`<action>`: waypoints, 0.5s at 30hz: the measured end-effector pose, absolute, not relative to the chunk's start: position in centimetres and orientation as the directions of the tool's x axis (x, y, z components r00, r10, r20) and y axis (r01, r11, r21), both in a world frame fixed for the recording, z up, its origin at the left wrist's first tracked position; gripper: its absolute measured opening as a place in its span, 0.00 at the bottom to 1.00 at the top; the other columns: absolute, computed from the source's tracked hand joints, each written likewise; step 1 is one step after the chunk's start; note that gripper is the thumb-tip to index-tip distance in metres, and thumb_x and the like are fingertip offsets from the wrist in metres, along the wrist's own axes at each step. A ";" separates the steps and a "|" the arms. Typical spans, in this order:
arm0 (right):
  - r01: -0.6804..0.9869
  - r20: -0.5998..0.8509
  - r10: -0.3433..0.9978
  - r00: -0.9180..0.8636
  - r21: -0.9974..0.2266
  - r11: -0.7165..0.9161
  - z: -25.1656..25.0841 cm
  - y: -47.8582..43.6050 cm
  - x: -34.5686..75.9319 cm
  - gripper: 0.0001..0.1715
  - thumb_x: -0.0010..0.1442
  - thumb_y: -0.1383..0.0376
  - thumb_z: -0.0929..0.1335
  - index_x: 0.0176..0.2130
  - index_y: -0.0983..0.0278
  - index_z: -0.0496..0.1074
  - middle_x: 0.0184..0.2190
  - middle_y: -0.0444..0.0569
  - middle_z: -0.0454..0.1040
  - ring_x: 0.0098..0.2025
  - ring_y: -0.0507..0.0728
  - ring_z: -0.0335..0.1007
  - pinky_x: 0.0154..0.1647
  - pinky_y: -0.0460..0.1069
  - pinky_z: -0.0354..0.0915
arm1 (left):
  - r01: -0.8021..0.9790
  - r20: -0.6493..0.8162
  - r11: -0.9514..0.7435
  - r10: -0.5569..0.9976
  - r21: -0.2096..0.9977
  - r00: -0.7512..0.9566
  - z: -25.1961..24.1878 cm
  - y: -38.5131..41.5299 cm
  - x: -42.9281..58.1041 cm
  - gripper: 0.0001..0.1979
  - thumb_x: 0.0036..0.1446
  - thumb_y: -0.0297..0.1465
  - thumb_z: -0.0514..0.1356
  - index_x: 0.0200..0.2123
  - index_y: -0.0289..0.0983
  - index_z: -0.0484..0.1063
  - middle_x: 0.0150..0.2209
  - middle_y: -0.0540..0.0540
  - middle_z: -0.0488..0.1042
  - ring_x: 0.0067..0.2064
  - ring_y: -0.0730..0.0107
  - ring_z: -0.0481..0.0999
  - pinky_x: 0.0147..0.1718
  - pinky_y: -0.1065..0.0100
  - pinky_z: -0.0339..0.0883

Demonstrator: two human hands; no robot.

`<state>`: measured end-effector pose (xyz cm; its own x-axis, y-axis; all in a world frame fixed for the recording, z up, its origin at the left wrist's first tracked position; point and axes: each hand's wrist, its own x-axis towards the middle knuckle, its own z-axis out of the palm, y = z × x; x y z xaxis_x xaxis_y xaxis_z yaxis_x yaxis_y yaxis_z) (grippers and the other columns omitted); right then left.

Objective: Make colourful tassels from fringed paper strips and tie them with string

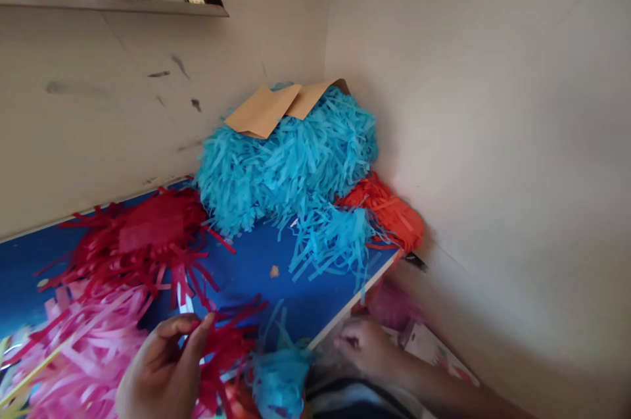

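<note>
My left hand (165,369) is at the bottom left with thumb and forefinger pinched. Whatever lies between these fingertips is too small to make out. Right behind it hangs a bunch of red tissue paper fringe (229,340), and a pile of pink tissue fringe (93,353) lies to its left. My right hand (367,343) is curled closed just off the table's front edge; what it may hold is hidden. Between the hands sits a small tuft of light blue tissue fringe (280,379).
On the blue table (236,274) a big heap of light blue fringe (290,169) carries folded brown paper (266,110). Dark red fringe (158,228) lies left, orange-red fringe (394,215) at the right corner. Walls close in behind and right. A shelf (113,3) juts out upper left.
</note>
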<state>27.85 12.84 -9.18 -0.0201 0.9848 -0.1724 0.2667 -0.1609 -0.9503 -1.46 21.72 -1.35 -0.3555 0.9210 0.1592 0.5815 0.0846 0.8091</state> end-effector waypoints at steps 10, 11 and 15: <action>-0.667 -0.699 0.704 0.127 -0.586 -0.461 -14.4 10.3 25.2 0.14 0.45 0.57 0.77 0.29 0.63 0.76 0.26 0.46 0.76 0.21 0.50 0.66 0.23 0.44 0.64 | 0.569 0.327 -0.248 0.944 0.784 -0.037 -0.9 22.7 -0.7 0.13 0.47 0.44 0.68 0.26 0.41 0.76 0.28 0.51 0.76 0.30 0.68 0.75 0.34 0.68 0.71; -0.636 -0.659 0.728 0.186 -0.646 -0.423 -13.5 9.7 25.2 0.15 0.45 0.55 0.77 0.29 0.62 0.76 0.26 0.47 0.76 0.22 0.51 0.68 0.24 0.45 0.65 | 0.567 0.309 -0.232 0.950 0.790 -0.041 -0.9 22.6 -1.0 0.13 0.47 0.45 0.68 0.26 0.41 0.76 0.29 0.50 0.77 0.31 0.67 0.76 0.34 0.69 0.72; -0.238 -0.309 0.940 0.144 -0.933 -0.270 -8.5 10.8 24.9 0.20 0.58 0.48 0.70 0.33 0.62 0.78 0.28 0.50 0.77 0.28 0.57 0.73 0.28 0.49 0.69 | 0.503 0.124 -0.087 0.992 0.860 -0.040 -0.6 22.2 -0.8 0.17 0.48 0.48 0.66 0.29 0.40 0.78 0.27 0.49 0.78 0.29 0.67 0.76 0.29 0.69 0.71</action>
